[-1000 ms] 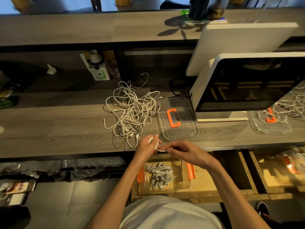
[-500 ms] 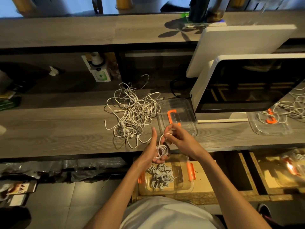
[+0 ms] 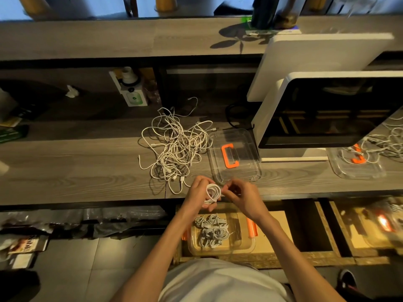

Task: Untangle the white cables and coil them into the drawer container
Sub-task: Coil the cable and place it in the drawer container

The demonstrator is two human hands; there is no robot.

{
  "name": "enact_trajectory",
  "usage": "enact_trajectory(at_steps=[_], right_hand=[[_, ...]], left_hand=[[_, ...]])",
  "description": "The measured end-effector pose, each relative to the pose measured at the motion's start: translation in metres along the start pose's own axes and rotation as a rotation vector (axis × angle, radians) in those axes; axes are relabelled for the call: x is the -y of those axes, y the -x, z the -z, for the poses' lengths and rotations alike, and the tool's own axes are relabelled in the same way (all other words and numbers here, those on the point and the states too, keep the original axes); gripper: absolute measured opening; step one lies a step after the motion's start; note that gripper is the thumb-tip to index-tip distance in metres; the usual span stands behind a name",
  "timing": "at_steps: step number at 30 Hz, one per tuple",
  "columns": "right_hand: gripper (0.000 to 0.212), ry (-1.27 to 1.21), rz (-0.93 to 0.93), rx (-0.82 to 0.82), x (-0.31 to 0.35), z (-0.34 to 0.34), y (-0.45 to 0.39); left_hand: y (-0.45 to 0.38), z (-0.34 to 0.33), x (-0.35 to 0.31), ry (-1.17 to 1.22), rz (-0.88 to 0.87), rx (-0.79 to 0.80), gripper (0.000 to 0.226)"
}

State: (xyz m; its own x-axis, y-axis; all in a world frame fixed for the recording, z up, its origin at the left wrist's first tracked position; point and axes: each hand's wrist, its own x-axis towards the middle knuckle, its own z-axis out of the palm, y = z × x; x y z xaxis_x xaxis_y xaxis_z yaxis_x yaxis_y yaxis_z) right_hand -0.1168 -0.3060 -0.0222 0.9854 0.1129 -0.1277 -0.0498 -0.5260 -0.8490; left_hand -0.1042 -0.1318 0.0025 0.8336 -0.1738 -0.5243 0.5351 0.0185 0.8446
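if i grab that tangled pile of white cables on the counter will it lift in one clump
Probably mostly as one floppy clump: the tangled cable pile has its loops crossing many times. Loose ends would likely dangle and drag. It looks light, being thin cord.

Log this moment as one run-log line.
left hand: holds cable coil | right hand: pinches its end | container: coils inside | tangled cables: on counter
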Motion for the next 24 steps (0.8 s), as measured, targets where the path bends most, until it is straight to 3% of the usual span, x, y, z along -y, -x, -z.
enact_trajectory(at_steps=[5,9,15,24], right_hand=[[0.026,0.003,-0.02,0.03,-0.007,-0.008,0.009],[0.014,0.016,0.006,0.063,-0.009,-0.008,0.012],[0.01,0.054,-0.031,0.092,-0.008,-0.006,0.015],[0.011,0.111,0.001,0.099,-0.003,0.007,0.022]], left_hand=[[-0.005,0.002,0.006,0.108,0.03,-0.079,0.02],[-0.007,0.003,0.004,0.303,0.086,-0.024,0.027],[-0.012,0.011,0.01,0.292,0.104,0.03,0.048],[-0.006,0.031,0.007,0.264,0.041,0.099,0.032]])
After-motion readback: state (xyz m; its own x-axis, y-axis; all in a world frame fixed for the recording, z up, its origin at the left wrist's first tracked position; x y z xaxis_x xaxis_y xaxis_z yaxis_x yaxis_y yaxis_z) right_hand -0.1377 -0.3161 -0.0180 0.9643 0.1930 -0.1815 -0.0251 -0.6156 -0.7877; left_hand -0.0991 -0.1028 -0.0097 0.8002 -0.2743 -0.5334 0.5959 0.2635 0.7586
